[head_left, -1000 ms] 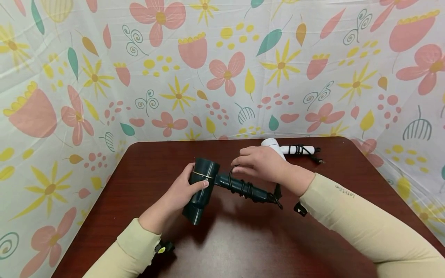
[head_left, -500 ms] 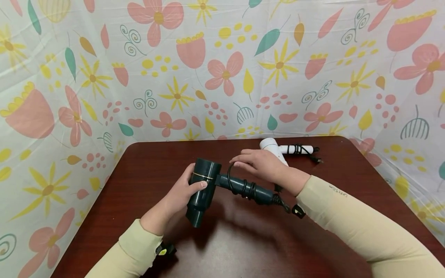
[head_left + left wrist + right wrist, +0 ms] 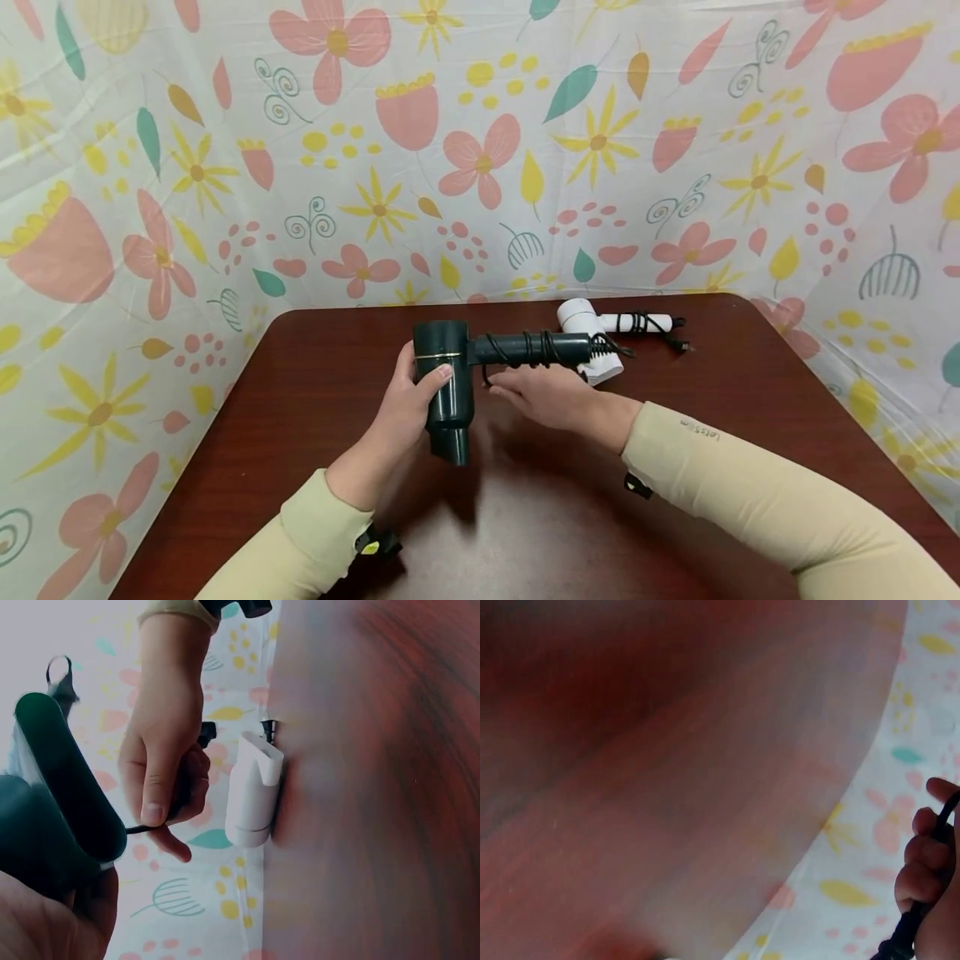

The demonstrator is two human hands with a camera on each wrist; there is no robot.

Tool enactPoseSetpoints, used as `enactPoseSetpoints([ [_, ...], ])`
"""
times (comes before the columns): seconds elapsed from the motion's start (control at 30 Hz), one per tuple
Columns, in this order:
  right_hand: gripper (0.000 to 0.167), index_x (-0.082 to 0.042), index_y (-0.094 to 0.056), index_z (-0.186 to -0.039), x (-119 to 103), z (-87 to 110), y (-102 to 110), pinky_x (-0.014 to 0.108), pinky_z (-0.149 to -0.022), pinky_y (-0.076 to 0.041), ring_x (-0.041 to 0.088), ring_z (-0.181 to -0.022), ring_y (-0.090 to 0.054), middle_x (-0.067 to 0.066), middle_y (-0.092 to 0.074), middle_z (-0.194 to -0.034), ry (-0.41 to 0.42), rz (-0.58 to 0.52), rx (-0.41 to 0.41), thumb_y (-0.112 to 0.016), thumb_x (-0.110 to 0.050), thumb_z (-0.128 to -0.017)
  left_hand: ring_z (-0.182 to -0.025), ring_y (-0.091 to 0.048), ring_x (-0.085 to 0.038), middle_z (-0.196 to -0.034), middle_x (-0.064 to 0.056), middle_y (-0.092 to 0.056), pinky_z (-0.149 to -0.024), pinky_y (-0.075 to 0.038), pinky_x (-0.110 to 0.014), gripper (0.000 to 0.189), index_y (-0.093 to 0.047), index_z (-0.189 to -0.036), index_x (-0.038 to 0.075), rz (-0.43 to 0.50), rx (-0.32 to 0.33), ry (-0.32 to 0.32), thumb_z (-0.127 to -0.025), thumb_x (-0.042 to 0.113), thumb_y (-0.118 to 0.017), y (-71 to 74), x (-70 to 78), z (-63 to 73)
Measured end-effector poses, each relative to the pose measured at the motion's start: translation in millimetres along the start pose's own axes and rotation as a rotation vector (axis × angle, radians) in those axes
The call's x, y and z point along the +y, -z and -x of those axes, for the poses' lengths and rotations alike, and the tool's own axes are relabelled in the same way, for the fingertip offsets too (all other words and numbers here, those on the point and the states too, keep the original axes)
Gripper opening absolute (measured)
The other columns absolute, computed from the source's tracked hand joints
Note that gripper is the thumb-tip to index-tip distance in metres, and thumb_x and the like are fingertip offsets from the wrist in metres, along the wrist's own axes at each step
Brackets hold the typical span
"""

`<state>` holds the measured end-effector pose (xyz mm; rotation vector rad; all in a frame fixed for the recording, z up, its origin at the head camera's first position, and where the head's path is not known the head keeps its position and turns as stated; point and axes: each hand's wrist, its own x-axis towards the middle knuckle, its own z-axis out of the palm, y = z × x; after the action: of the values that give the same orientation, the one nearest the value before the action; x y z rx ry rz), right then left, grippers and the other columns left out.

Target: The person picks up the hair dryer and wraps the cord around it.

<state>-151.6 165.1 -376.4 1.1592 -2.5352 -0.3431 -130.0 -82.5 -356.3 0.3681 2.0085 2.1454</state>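
My left hand (image 3: 403, 410) grips the barrel of a dark green hair dryer (image 3: 456, 407), thumb across its near side. The dryer is held above the table, handle pointing right and angled nozzle downward. Black power cord (image 3: 546, 347) is wound around that handle. Just below the handle, my right hand (image 3: 544, 397) holds the cord's free part. In the right wrist view its fingers curl round the black cord (image 3: 906, 931), and the left wrist view shows a short taut stretch of cord between hand and dryer. The plug end is mostly hidden.
A white hair dryer (image 3: 576, 317) with its cord wrapped round the handle lies at the back right of the brown table (image 3: 315, 358). Its lower part is partly behind the green dryer's handle. A flower-patterned cloth (image 3: 480, 217) hangs behind and at both sides.
The green dryer has been raised and turned so its handle now lies nearly level. My right hand has dropped from above the handle to below it, still holding the cord.
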Motion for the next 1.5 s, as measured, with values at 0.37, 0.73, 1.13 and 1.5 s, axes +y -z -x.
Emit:
enactPoseSetpoints([
  [0.37, 0.017, -0.019, -0.071, -0.094, -13.9, 0.5, 16.0, 0.030, -0.053, -0.049, 0.008, -0.065, -0.062, -0.009, -0.064, -0.078, 0.075, -0.260, 0.230, -0.059, -0.029, -0.097, -0.111, -0.056, -0.031, -0.130, -0.013, -0.050, -0.090, -0.050, -0.048, 0.071, -0.023, -0.150, 0.024, -0.081, 0.183, 0.029, -0.095, 0.037, -0.067, 4.3, -6.8, -9.0],
  [0.73, 0.011, -0.018, -0.061, -0.073, 15.4, 6.2, 53.6, 0.026, -0.047, -0.040, 0.010, -0.055, -0.048, -0.008, -0.051, -0.063, 0.196, -0.159, 0.428, -0.069, -0.020, -0.080, -0.110, -0.058, -0.031, -0.129, -0.012, -0.049, -0.087, -0.053, -0.050, 0.082, -0.021, -0.151, 0.023, -0.260, 0.179, 0.115, -0.090, 0.048, -0.069, 20.3, -10.3, -3.7],
  [1.13, 0.005, -0.016, -0.071, -0.087, 33.4, 2.3, 69.7, 0.027, -0.054, -0.046, 0.010, -0.064, -0.053, -0.007, -0.056, -0.072, 0.182, -0.240, 0.464, -0.073, -0.020, -0.085, -0.106, -0.060, -0.032, -0.131, -0.012, -0.047, -0.081, -0.054, -0.048, 0.085, -0.019, -0.152, 0.024, -0.296, 0.111, 0.159, -0.089, 0.050, -0.070, 22.0, -8.0, 4.3],
  [1.5, 0.013, -0.020, -0.074, -0.102, 53.9, 5.1, 63.9, 0.026, -0.055, -0.043, 0.004, -0.063, -0.048, -0.011, -0.057, -0.079, 0.047, -0.392, 0.415, -0.074, -0.027, -0.091, -0.104, -0.060, -0.030, -0.127, -0.014, -0.051, -0.084, -0.053, -0.048, 0.079, -0.022, -0.151, 0.025, -0.283, 0.044, 0.120, -0.091, 0.046, -0.070, 22.3, -8.7, 8.5],
])
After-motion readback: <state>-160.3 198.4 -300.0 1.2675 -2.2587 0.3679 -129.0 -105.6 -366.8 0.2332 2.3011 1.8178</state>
